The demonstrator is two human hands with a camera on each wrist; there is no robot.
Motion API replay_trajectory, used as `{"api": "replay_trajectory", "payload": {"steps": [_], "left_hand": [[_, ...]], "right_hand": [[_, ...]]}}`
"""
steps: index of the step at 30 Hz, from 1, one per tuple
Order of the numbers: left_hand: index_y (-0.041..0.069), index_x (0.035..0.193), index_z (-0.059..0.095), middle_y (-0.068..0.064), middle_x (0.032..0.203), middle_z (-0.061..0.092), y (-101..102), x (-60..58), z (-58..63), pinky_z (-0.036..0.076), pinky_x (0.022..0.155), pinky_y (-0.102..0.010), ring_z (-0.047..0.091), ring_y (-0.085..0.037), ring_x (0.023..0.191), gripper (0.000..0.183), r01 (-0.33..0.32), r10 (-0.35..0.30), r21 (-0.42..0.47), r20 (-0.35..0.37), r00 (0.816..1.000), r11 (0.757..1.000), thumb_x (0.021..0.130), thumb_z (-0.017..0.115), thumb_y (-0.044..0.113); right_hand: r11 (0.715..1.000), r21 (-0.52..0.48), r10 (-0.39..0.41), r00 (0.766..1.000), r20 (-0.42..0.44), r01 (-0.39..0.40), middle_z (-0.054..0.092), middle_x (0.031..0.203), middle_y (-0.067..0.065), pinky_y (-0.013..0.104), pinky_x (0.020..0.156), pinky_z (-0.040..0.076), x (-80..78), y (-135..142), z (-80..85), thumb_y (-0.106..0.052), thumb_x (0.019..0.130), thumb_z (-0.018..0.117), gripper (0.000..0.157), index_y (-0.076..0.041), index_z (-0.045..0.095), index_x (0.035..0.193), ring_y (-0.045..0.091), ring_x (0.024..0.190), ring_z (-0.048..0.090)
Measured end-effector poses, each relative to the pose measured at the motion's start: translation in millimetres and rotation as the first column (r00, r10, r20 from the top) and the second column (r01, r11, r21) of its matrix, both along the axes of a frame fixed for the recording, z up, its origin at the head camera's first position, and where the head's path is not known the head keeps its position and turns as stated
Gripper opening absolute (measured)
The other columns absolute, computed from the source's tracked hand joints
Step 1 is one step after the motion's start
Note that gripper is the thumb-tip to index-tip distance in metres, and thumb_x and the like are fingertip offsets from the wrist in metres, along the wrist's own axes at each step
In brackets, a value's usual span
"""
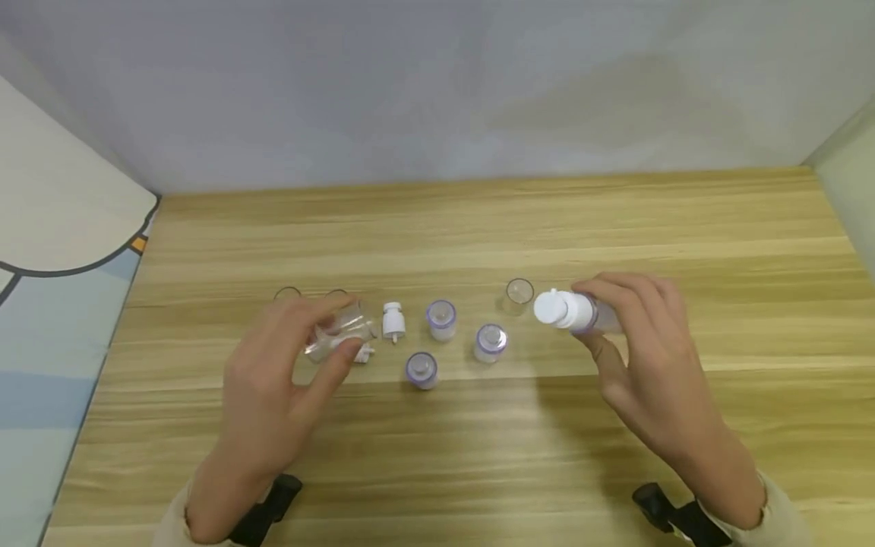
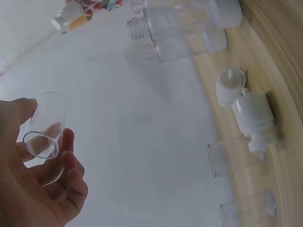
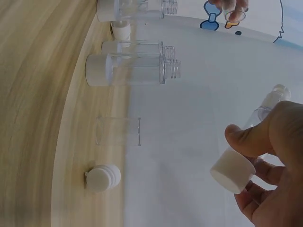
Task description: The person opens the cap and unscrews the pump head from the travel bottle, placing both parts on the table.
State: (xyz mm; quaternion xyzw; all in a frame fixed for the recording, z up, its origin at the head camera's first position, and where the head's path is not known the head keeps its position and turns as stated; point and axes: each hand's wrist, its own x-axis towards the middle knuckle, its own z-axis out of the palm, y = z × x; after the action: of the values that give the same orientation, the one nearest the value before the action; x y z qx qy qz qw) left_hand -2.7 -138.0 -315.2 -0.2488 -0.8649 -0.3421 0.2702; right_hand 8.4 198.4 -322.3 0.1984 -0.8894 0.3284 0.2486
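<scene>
Between thumb and fingers, my left hand (image 1: 273, 380) holds a clear cylindrical cap (image 1: 349, 327), raised over the left part of the table. The left wrist view shows the same cap (image 2: 49, 113) with nothing in it. My right hand (image 1: 649, 368) grips a clear bottle (image 1: 604, 317) round its body, tilted to the left. A white pump head (image 1: 563, 308) sits on that bottle's neck. In the right wrist view, the bottle's white base (image 3: 233, 171) sticks out below my thumb. The two hands are well apart.
Several clear bottles without pumps, one of them nearest the front (image 1: 421, 370), stand mid-table. White pump heads (image 1: 393, 322) lie to their left, and another pump head (image 3: 103, 178) is at the right. A clear cap (image 1: 519, 292) stands behind; others are partly hidden by my left hand.
</scene>
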Motion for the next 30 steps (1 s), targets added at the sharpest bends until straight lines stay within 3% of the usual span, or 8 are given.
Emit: {"api": "replay_trajectory", "payload": {"steps": [4, 12, 15, 19, 24, 30], "left_hand": [[0.007, 0.123, 0.072, -0.011, 0.096, 0.071, -12, 1.7, -6.7, 0.043, 0.074, -0.023, 0.058, -0.021, 0.083, 0.051, -0.073, 0.073, -0.013, 0.043, 0.996, 0.997, 0.105, 0.057, 0.052], [0.001, 0.128, 0.068, -0.016, 0.1, 0.069, -31, 5.7, -21.8, 0.039, 0.072, -0.022, 0.053, -0.021, 0.081, 0.067, -0.207, 0.214, -0.074, 0.12, 0.969, 0.976, 0.101, 0.057, 0.062], [-0.002, 0.124, 0.067, -0.017, 0.099, 0.068, -39, 6.6, -28.3, 0.037, 0.069, -0.025, 0.053, -0.024, 0.079, 0.062, -0.255, 0.269, -0.123, 0.108, 0.957, 0.959, 0.093, 0.076, 0.05], [-0.003, 0.116, 0.067, -0.018, 0.096, 0.068, -49, 6.6, -36.1, 0.038, 0.067, -0.033, 0.057, -0.03, 0.076, 0.055, -0.311, 0.329, -0.196, 0.062, 0.942, 0.93, 0.074, 0.095, 0.02], [0.0, 0.114, 0.071, -0.02, 0.103, 0.071, -59, 6.0, -43.8, 0.05, 0.071, -0.045, 0.064, -0.035, 0.084, 0.052, -0.324, 0.351, -0.253, 0.068, 0.934, 0.912, 0.07, 0.097, 0.008], [0.004, 0.122, 0.072, -0.022, 0.106, 0.066, -64, 5.3, -54.3, 0.056, 0.074, -0.055, 0.068, -0.042, 0.091, 0.052, -0.304, 0.362, -0.29, 0.174, 0.916, 0.907, 0.074, 0.091, -0.001]], "right_hand": [[0.998, -0.061, 0.002, 0.998, 0.062, 0.001, 0.065, 0.119, 0.023, 0.023, 0.104, 0.035, 0.0, 4, -4.2, 0.019, 0.07, 0.084, 0.057, 0.006, 0.066, 0.122, 0.037, 0.112, 0.053], [0.994, -0.102, -0.021, 0.989, 0.148, 0.036, 0.066, 0.119, 0.016, 0.013, 0.096, 0.041, 0.3, 10, -14.0, 0.017, 0.071, 0.085, 0.058, 0.005, 0.064, 0.124, 0.007, 0.111, 0.052], [0.991, -0.123, -0.028, 0.983, 0.181, 0.051, 0.066, 0.118, 0.015, 0.011, 0.095, 0.041, 1.3, 11, -16.5, 0.016, 0.073, 0.085, 0.055, 0.005, 0.064, 0.122, 0.001, 0.111, 0.051], [0.987, -0.146, -0.034, 0.975, 0.218, 0.067, 0.067, 0.119, 0.014, 0.013, 0.094, 0.042, 2.9, 12, -20.2, 0.015, 0.074, 0.084, 0.054, 0.005, 0.064, 0.123, -0.001, 0.11, 0.051], [0.984, -0.165, -0.032, 0.973, 0.23, 0.072, 0.067, 0.118, 0.014, 0.013, 0.094, 0.043, 3.4, 13, -24.8, 0.016, 0.074, 0.084, 0.056, 0.005, 0.064, 0.124, -0.002, 0.11, 0.052], [0.985, -0.161, -0.026, 0.974, 0.226, 0.063, 0.066, 0.118, 0.014, 0.013, 0.094, 0.044, 3.6, 12, -27.4, 0.015, 0.074, 0.085, 0.056, 0.004, 0.064, 0.124, -0.001, 0.111, 0.052]]}}
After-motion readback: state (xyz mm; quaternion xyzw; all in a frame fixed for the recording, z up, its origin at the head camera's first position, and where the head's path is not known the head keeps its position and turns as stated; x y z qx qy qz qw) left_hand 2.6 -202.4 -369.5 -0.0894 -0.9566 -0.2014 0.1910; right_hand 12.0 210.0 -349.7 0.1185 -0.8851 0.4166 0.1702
